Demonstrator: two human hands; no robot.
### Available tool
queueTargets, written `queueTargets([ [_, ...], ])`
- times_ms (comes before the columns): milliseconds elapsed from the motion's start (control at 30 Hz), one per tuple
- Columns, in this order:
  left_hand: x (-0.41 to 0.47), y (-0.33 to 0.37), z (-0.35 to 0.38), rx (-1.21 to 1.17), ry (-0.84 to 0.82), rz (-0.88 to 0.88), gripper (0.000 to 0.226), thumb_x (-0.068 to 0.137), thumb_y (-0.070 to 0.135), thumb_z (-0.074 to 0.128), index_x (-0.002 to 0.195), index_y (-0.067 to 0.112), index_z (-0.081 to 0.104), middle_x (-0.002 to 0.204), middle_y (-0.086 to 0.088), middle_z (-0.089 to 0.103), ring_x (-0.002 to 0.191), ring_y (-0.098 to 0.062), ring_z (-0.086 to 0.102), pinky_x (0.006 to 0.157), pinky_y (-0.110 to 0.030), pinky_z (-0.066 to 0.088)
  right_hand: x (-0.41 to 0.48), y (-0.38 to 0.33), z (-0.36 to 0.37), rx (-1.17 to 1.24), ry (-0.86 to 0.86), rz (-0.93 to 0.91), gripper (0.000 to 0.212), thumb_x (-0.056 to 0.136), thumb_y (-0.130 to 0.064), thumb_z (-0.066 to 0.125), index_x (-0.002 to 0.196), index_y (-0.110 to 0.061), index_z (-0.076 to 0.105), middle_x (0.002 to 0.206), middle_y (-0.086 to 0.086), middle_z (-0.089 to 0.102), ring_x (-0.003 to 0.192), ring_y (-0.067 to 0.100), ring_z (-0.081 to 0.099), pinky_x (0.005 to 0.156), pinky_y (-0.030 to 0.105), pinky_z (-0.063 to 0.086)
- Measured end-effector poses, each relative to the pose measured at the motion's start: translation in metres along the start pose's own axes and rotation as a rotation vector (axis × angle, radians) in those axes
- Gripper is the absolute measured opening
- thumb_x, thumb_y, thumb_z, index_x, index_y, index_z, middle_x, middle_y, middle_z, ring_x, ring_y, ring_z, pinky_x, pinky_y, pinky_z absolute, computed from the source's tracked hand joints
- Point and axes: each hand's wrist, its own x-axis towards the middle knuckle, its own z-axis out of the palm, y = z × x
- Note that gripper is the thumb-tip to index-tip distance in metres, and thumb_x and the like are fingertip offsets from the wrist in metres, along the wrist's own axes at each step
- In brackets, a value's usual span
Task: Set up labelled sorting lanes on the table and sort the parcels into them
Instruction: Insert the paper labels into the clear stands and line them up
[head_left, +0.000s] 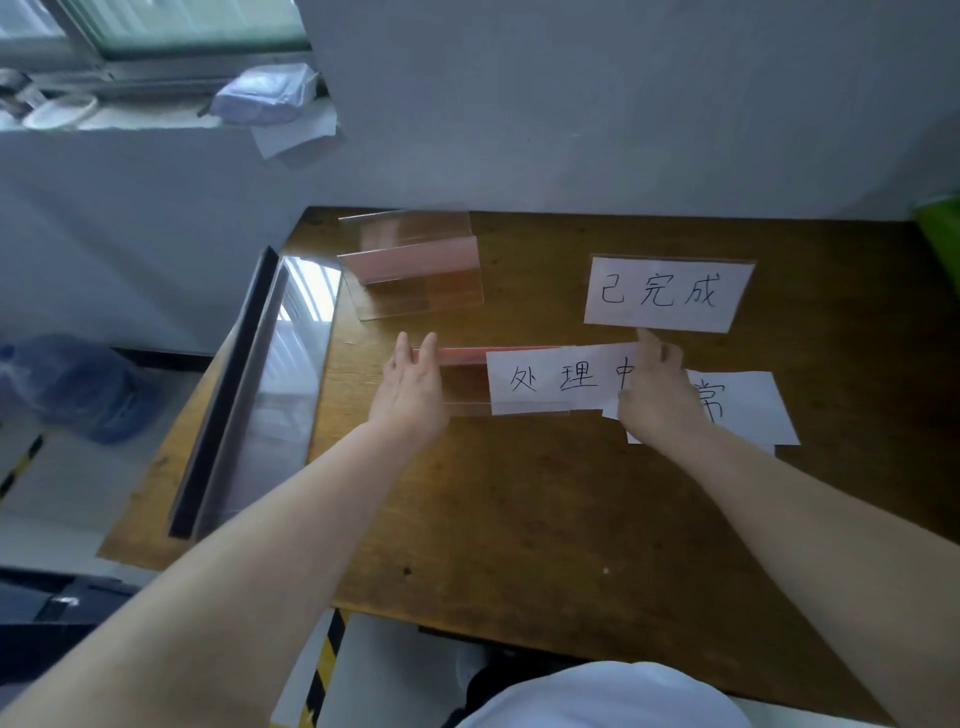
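While the left hand holds the holder, a label sits half-inserted.

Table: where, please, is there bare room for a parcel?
Free: the near half of the table, between the forearms and the near edge, and the far right corner beyond the 已完成 sign. Crowded: the middle band, where left hand and right hand fit the 处理中 label into an acrylic holder; the far left holds empty holders.

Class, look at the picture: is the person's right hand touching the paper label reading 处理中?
Touching. The head view shows the right hand pinching the right end of the 处理中 label, covering its last character.
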Motion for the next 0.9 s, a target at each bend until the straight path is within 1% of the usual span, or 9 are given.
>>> queueTargets([
  [67,0.0,-0.002,-0.001,-0.018,-0.013,0.008,0.092,0.091,-0.001,0.06,0.157,0.028,0.002,0.165,-0.006,-0.007,0.151,-0.03,0.011,0.117,-0.042,0.025,-0.001,-0.003,0.001,0.08,-0.035,0.002,0.079,0.088,-0.003,0.054,0.152,-0.018,0.01,0.143,0.018,0.03,0.116,0.037,0.051,0.095,0.05,0.046],
  [200,0.002,-0.009,-0.003,-0.035,-0.017,0.05,0.093,0.089,0.005,0.064,0.157,0.026,0.003,0.165,-0.007,-0.004,0.149,-0.03,0.017,0.115,-0.041,0.029,-0.008,-0.02,0.008,0.176,-0.071,-0.125,0.08,0.089,0.0,0.052,0.153,-0.019,0.009,0.144,0.013,0.041,0.112,0.03,0.056,0.089,0.042,0.049],
  [300,0.002,-0.014,-0.008,-0.021,-0.022,0.061,0.092,0.09,0.001,0.061,0.157,0.023,0.001,0.165,-0.011,-0.005,0.146,-0.032,0.026,0.111,-0.04,0.035,-0.01,-0.028,0.014,0.143,-0.089,-0.072,0.09,0.087,0.0,0.055,0.154,-0.021,-0.003,0.139,0.013,0.048,0.103,0.029,0.061,0.078,0.037,0.05],
  [367,0.001,-0.015,-0.011,-0.031,-0.028,0.051,0.089,0.09,0.002,0.059,0.157,0.02,0.002,0.164,-0.013,0.001,0.144,-0.033,0.031,0.109,-0.04,0.036,-0.011,-0.035,0.017,0.108,-0.116,-0.046,0.091,0.088,0.0,0.052,0.154,-0.019,-0.008,0.127,0.015,0.055,0.094,0.028,0.062,0.073,0.038,0.051],
  [433,0.0,-0.017,-0.013,-0.046,-0.044,0.075,0.086,0.091,0.002,0.058,0.156,0.017,0.005,0.162,-0.015,0.013,0.14,-0.035,0.036,0.108,-0.042,0.038,-0.014,-0.042,0.022,0.087,-0.163,-0.077,0.089,0.089,0.0,0.049,0.154,-0.02,-0.008,0.118,0.015,0.06,0.09,0.027,0.063,0.075,0.038,0.053],
  [533,0.002,-0.024,-0.016,-0.061,-0.049,0.102,0.083,0.091,0.002,0.057,0.155,0.015,0.008,0.157,-0.016,0.022,0.135,-0.036,0.041,0.105,-0.042,0.04,-0.017,-0.049,0.028,0.098,-0.177,-0.097,0.09,0.09,-0.002,0.05,0.154,-0.023,-0.009,0.121,0.013,0.061,0.093,0.025,0.063,0.079,0.036,0.053],
  [700,0.009,-0.022,-0.015,-0.101,-0.092,0.143,0.086,0.09,0.001,0.055,0.156,0.018,0.002,0.162,-0.012,0.011,0.133,-0.036,0.044,0.1,-0.041,0.043,-0.017,-0.051,0.028,0.113,-0.131,-0.041,0.091,0.09,-0.005,0.053,0.153,-0.022,-0.01,0.129,0.011,0.058,0.1,0.026,0.062,0.083,0.037,0.054],
  [800,0.019,-0.01,-0.013,-0.125,-0.129,0.179,0.088,0.091,0.001,0.054,0.156,0.018,-0.003,0.163,-0.012,0.002,0.134,-0.037,0.043,0.101,-0.042,0.042,-0.012,-0.048,0.023,0.132,-0.134,0.011,0.096,0.088,-0.005,0.054,0.152,-0.024,-0.016,0.127,0.009,0.059,0.092,0.024,0.064,0.08,0.041,0.057],
  [900,0.027,0.003,-0.011,-0.156,-0.143,0.202,0.086,0.091,0.001,0.053,0.156,0.017,-0.002,0.162,-0.014,0.002,0.134,-0.039,0.042,0.101,-0.045,0.043,-0.006,-0.043,0.018,0.157,-0.101,0.019,0.097,0.09,-0.008,0.055,0.151,-0.026,-0.018,0.127,0.009,0.058,0.084,0.02,0.065,0.073,0.039,0.059],
])
